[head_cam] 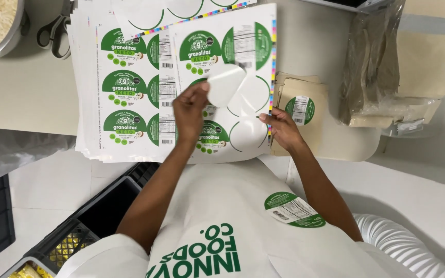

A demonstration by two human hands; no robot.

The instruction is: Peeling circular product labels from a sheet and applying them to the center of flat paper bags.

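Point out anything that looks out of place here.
A green-and-white round label is stuck on the person's white apron, away from the label sheets on the table. The left hand holds a peeled label.

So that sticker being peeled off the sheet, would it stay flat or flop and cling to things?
Probably floppy: the peeled sticker already curls where the left hand pinches it. It looks paper-thin, so likely very light. Its blank underside faces up, presumably the sticky side, so it may cling to fingers or fold onto itself. The right hand steadies the label sheet.
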